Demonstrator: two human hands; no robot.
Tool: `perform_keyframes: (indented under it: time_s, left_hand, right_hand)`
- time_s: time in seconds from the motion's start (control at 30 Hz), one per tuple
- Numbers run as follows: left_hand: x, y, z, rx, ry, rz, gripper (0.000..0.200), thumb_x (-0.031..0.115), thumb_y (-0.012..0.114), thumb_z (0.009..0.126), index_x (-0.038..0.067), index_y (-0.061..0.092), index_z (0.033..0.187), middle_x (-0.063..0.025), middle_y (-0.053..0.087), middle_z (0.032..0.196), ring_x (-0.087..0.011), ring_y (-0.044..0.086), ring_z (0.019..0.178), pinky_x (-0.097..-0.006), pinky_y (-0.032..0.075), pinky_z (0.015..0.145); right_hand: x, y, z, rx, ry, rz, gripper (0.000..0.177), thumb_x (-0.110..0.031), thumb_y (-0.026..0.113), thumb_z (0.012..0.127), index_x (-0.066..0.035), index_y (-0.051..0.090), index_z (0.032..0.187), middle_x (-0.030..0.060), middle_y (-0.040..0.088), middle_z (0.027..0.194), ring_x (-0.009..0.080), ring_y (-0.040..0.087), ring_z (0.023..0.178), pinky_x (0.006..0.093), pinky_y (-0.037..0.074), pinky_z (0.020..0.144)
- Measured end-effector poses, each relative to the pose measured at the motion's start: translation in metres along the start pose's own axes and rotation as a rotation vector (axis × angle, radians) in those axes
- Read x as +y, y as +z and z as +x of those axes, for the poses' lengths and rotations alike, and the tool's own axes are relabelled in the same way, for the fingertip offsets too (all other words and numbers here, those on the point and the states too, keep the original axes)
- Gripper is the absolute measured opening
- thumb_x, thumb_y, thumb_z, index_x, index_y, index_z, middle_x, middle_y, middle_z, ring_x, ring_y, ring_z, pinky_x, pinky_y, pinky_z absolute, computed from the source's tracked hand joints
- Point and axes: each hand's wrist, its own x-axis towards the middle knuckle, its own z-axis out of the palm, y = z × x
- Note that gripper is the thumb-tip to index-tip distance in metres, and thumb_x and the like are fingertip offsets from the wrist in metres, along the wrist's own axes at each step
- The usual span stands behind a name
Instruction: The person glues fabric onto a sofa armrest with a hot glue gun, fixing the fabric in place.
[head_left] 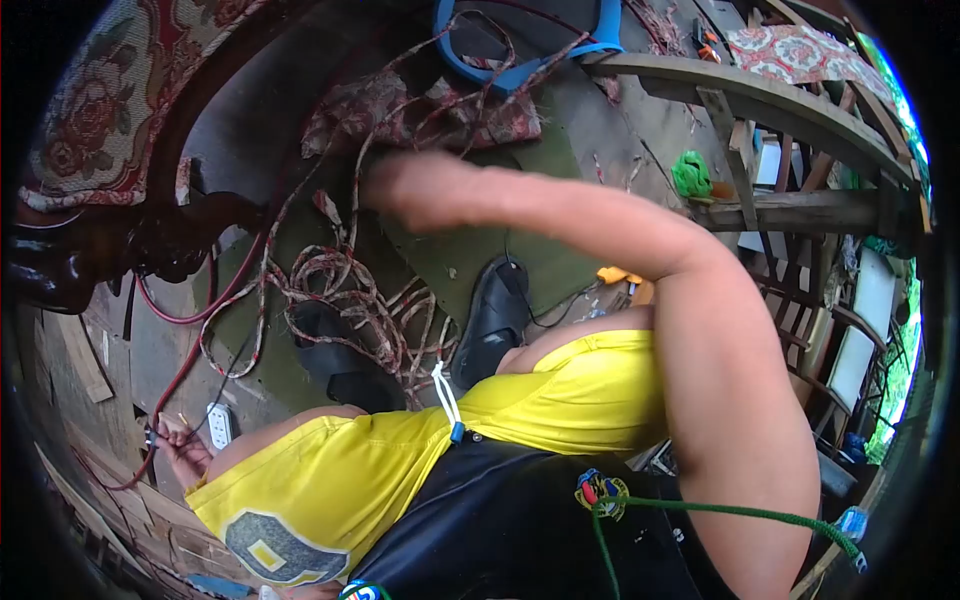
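My right hand (425,190) is smeared by motion, stretched out over the floor beside a strand of patterned fabric cord (357,200). What its fingers hold, if anything, cannot be made out. More of that cord lies in a loose, tangled heap around my dark sandals (492,315). Low on the left, my left hand (182,452) is closed at the dark fitting of a red hose (185,372), beside my thigh. A white power strip (219,426) lies right next to that hand.
Carved dark wood furniture (120,240) with floral upholstery (95,120) stands at upper left. Folded floral fabric (420,110) and a blue frame (510,75) lie ahead. A curved wooden frame (760,90), a green bag (691,175) and a yellow-handled tool (618,274) are to the right.
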Motion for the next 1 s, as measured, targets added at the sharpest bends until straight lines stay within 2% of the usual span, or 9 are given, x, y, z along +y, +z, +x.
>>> perform_keyframes:
  time_s: [0.1,0.27,0.37,0.43,0.5,0.6,0.7,0.9,1.0]
  left_hand:
    - [0.034,-0.018,0.015,0.039,0.049,0.001,0.03,0.032,0.055,0.107,0.005,0.062,0.117,-0.0101,0.066,0.109,-0.0238,0.063,0.096,-0.0408,0.051,0.098]
    - [0.072,-0.023,0.019,0.045,0.106,-0.016,0.031,0.034,0.055,0.107,0.005,0.063,0.117,-0.0094,0.065,0.107,-0.0223,0.062,0.094,-0.0402,0.052,0.096]
    - [0.038,-0.021,0.0,-0.013,0.022,0.023,0.032,0.034,0.056,0.107,0.005,0.063,0.116,-0.009,0.065,0.105,-0.0215,0.062,0.092,-0.0398,0.052,0.096]
    - [-0.039,0.001,-0.047,-0.042,-0.119,0.149,0.032,0.035,0.056,0.107,0.005,0.063,0.116,-0.0088,0.065,0.105,-0.0209,0.061,0.091,-0.0395,0.052,0.095]
    - [-0.092,0.009,-0.079,-0.057,-0.229,0.2,0.032,0.036,0.057,0.106,0.005,0.063,0.116,-0.0085,0.065,0.104,-0.0203,0.061,0.09,-0.0392,0.052,0.094]
    - [-0.15,0.011,-0.104,-0.046,-0.368,0.223,0.033,0.036,0.057,0.106,0.006,0.064,0.116,-0.0081,0.064,0.102,-0.0195,0.06,0.088,-0.0388,0.052,0.094]
    - [-0.136,0.001,-0.075,-0.016,-0.332,0.17,0.034,0.037,0.057,0.106,0.006,0.064,0.115,-0.0077,0.064,0.101,-0.0186,0.059,0.086,-0.0385,0.052,0.093]
    - [-0.004,-0.034,0.009,0.004,-0.162,-0.042,0.035,0.039,0.058,0.106,0.006,0.065,0.115,-0.0069,0.063,0.098,-0.0169,0.058,0.083,-0.0377,0.053,0.091]
    - [-0.001,-0.031,-0.005,-0.093,-0.271,-0.039,0.035,0.04,0.059,0.105,0.006,0.065,0.114,-0.0065,0.063,0.097,-0.016,0.057,0.081,-0.0373,0.053,0.09]
  right_hand:
    - [0.076,-0.059,-0.016,0.029,0.709,0.057,0.024,-0.018,0.068,0.083,-0.009,0.073,0.104,0.0194,0.071,0.108,0.0382,0.069,0.103,0.0483,0.058,0.086]
    - [0.136,-0.039,-0.073,0.029,0.458,-0.283,0.023,-0.021,0.067,0.085,-0.008,0.073,0.103,0.0181,0.071,0.106,0.0382,0.069,0.103,0.0497,0.057,0.085]
    - [0.128,-0.027,-0.061,-0.396,0.806,-0.21,0.032,-0.024,0.068,0.084,-0.007,0.07,0.111,0.0199,0.072,0.108,0.0355,0.07,0.106,0.0471,0.058,0.089]
    - [0.125,-0.009,-0.061,-0.357,0.799,-0.173,0.038,-0.028,0.069,0.084,-0.006,0.071,0.114,0.021,0.072,0.112,0.0364,0.07,0.11,0.0469,0.057,0.093]
    - [0.126,0.008,-0.056,-0.201,0.997,0.157,0.047,-0.033,0.07,0.083,-0.006,0.07,0.122,0.0228,0.072,0.116,0.0393,0.068,0.113,0.0496,0.055,0.096]
    - [0.134,0.041,-0.054,0.562,1.241,0.383,0.041,-0.034,0.071,0.088,0.001,0.074,0.11,0.0228,0.074,0.107,0.0335,0.071,0.103,0.0413,0.055,0.091]
    - [0.178,0.055,-0.055,0.765,1.502,0.79,0.052,-0.039,0.079,0.077,-0.002,0.073,0.114,0.0231,0.072,0.116,0.0379,0.068,0.112,0.0443,0.051,0.097]
    - [0.065,-0.018,-0.026,1.032,1.083,0.8,0.028,-0.01,0.068,0.09,0.003,0.069,0.115,0.0178,0.073,0.104,0.0314,0.07,0.101,0.038,0.053,0.088]
    - [0.036,-0.007,-0.027,0.616,0.256,0.615,0.027,-0.007,0.065,0.092,0.0,0.068,0.118,0.0218,0.068,0.106,0.0353,0.069,0.101,0.042,0.054,0.088]
